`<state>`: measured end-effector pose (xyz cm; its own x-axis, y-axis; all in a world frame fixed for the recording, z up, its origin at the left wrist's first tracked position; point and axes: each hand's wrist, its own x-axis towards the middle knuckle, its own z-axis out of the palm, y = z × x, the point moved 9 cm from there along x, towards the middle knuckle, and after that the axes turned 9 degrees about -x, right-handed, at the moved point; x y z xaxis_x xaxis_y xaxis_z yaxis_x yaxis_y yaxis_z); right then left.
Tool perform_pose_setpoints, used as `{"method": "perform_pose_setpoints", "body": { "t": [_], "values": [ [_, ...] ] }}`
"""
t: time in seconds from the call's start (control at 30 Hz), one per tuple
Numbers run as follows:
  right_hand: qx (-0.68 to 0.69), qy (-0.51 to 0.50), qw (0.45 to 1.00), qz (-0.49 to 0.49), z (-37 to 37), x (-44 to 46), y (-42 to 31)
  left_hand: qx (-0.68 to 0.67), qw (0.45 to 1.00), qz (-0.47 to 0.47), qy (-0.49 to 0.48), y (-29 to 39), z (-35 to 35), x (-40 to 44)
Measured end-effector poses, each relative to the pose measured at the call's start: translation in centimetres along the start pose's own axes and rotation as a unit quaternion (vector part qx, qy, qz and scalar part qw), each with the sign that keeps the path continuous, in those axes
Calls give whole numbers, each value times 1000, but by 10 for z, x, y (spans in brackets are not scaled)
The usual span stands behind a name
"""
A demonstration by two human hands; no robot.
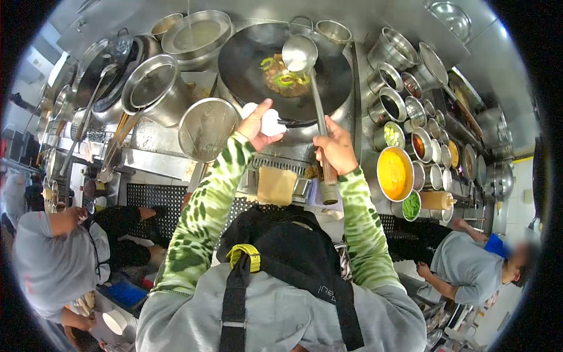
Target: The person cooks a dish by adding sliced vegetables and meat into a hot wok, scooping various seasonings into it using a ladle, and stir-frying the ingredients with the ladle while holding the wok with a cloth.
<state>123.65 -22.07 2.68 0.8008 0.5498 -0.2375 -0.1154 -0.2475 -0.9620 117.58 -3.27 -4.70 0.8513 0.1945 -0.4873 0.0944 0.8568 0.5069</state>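
Observation:
My left hand (259, 127) is closed on a white cloth (271, 122) at the near rim of a large black wok (246, 70); the wok's handle is mostly hidden by cloth and hand. My right hand (338, 146) grips the long handle of a steel ladle (299, 53). The ladle's bowl hangs over the far part of the wok, beside meat slices with green pepper (285, 81) lying in it.
A round strainer (207, 129) and steel pots (151, 88) stand left of the wok. At the right are a bowl of orange liquid (394, 173), chopped greens (411, 206) and many small containers. One person (64, 252) is at the left, another (469, 264) at the right.

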Motion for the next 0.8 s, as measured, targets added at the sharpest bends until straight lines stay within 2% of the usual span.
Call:
{"method": "perform_pose_setpoints", "body": {
  "t": [0.07, 0.17, 0.2, 0.23, 0.33, 0.37, 0.43, 0.53, 0.57, 0.6, 0.67, 0.77, 0.8],
  "values": [
    [-15, -11, 1000, 2, 3, -2, -2, -26, 998, -30, -42, -4, 2, 10],
    [-111, 26, 993, -43, 6, 9, -2, -18, 1000, -19, 13, -6, -7, 20],
    [-223, 52, 973, -25, 4, 6, -1, -7, 999, -22, 28, -7, -9, 20],
    [-284, 70, 954, -67, 4, 14, 9, -7, 1000, -20, 20, -7, -8, 21],
    [-328, 66, 937, -97, 12, 3, 9, -16, 999, -28, -3, -11, -8, 24],
    [-317, 62, 940, -114, 18, -8, 2, -14, 1000, -26, -11, -11, -5, 20],
    [-299, 43, 950, -76, 25, -31, -8, -21, 998, -43, -26, -13, -6, 23],
    [-165, -18, 986, -8, 15, -26, 11, -71, 995, -32, -58, -10, 7, 5],
    [-156, -1, 987, -45, 10, -21, 4, -94, 993, -37, -63, -11, 9, 4],
    [-191, 28, 981, -34, 3, -20, 2, -105, 993, -25, -52, -10, 9, 1],
    [-242, 116, 959, -94, -7, -13, -1, -98, 994, -27, -48, -12, 6, 1],
    [-272, 97, 957, -21, -1, -17, 1, -78, 995, -44, -37, -13, 9, 3],
    [-255, 82, 963, -27, 6, -23, 2, -75, 995, -54, -38, -18, 5, 10]
  ]
}}
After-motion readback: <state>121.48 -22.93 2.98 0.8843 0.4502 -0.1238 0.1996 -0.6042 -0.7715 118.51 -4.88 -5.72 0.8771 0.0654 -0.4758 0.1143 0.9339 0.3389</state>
